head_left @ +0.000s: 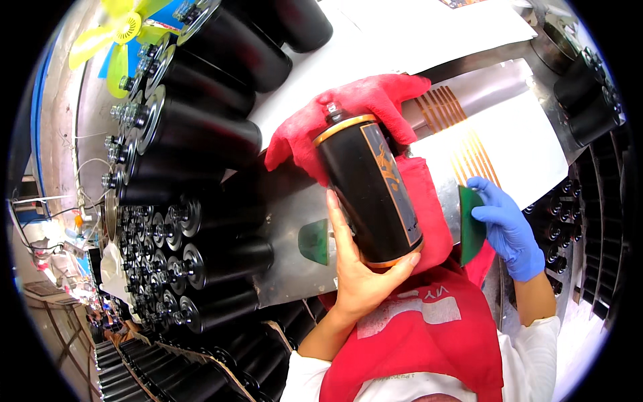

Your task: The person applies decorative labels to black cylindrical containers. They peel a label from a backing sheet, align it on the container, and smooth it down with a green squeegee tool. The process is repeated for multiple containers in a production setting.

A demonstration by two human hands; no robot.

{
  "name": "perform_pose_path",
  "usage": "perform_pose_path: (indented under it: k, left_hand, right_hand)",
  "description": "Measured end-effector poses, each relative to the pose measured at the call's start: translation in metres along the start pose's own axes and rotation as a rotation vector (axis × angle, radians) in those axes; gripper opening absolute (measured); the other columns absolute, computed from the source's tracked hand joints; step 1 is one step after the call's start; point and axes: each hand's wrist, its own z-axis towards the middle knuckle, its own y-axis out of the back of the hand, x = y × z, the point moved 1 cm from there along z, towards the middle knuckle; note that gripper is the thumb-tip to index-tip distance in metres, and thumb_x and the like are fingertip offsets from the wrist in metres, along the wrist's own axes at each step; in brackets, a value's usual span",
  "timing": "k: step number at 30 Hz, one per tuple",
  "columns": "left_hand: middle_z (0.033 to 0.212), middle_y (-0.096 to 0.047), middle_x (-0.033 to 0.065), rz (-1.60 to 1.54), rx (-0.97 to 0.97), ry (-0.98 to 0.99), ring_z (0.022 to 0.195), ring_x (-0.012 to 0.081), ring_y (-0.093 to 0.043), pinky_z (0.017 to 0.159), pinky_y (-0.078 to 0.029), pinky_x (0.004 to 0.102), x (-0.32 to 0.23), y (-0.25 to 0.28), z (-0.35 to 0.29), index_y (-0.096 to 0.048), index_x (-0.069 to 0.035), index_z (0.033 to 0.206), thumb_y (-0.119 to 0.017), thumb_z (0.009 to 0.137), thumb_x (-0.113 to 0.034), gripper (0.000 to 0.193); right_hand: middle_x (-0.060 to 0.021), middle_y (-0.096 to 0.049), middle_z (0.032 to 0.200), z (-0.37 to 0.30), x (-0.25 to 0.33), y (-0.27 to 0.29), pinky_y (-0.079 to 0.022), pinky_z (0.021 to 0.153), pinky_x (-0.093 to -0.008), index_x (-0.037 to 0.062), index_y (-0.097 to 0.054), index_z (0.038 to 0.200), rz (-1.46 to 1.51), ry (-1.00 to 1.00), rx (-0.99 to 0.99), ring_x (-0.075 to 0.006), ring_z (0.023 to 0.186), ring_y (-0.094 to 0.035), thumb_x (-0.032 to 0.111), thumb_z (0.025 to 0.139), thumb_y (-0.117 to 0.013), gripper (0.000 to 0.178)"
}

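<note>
My bare left hand (358, 271) grips the lower end of a black cylinder (358, 181), thumb and fingers on either side of its base. The cylinder is tilted, with gold bands at both ends, a clear knob on its top, and a dark panel with a gold figure on its side. It rests on a red cloth (429, 208) that spreads out around its top. In a blue glove, my right hand (502, 228) pinches a green half-round scraper (472, 228), held to the right of the cylinder and apart from it.
A white sheet with gold strips (509, 157) lies on the metal work surface (288, 271). Left of my left hand is another green piece (313, 242). Several black cylinders (194, 134) crowd the left side, beside a yellow-bladed fan (124, 30). More cylinders (596, 100) stand at right.
</note>
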Motion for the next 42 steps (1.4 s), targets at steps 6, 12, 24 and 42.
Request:
perform_pose_path:
  k: [6,12,24,42]
  left_hand:
    - [0.137,-0.036,0.0171,0.262,0.027,-0.047,0.114,0.0267,-0.053,0.090,-0.049,0.0386,0.009,0.006,-0.002,0.019,-0.017,0.145,-0.076,0.067,0.010,0.126]
    - [0.137,-0.028,0.0361,0.752,-0.075,-0.437,0.123,0.0460,-0.040,0.103,-0.031,0.0464,0.001,0.010,-0.004,-0.006,0.001,0.146,-0.080,0.065,-0.005,0.109]
    - [0.122,-0.053,0.0272,0.751,0.051,-0.427,0.110,0.0394,-0.055,0.099,-0.038,0.0399,0.030,0.036,-0.008,-0.004,0.014,0.141,-0.076,0.074,-0.014,0.103]
    - [0.129,-0.045,0.0213,0.714,0.121,-0.401,0.108,0.0301,-0.054,0.096,-0.040,0.0351,0.026,0.031,-0.002,0.013,0.005,0.143,-0.083,0.064,-0.005,0.125]
  right_hand:
    - [-0.0080,-0.060,0.098,-0.053,-0.019,-0.077,-0.052,0.074,-0.0282,0.0038,-0.054,0.108,-0.719,0.535,0.113,-0.0158,0.084,-0.064,0.002,0.079,-0.060,0.030]
    - [-0.0116,-0.060,0.096,-0.053,-0.019,-0.044,-0.049,0.074,-0.0273,0.0002,-0.047,0.108,-0.944,0.428,-0.280,-0.0141,0.084,-0.060,0.001,0.084,-0.055,0.026]
    - [-0.0102,-0.056,0.102,-0.038,-0.046,-0.041,-0.046,0.083,-0.0279,0.0020,-0.047,0.111,-0.745,0.342,-0.021,-0.0153,0.095,-0.056,0.004,0.081,-0.062,0.033]
    - [-0.0082,-0.056,0.102,-0.034,-0.049,-0.037,-0.047,0.081,-0.0276,0.0024,-0.048,0.111,-0.668,0.337,-0.006,-0.0142,0.093,-0.056,0.006,0.083,-0.062,0.031]
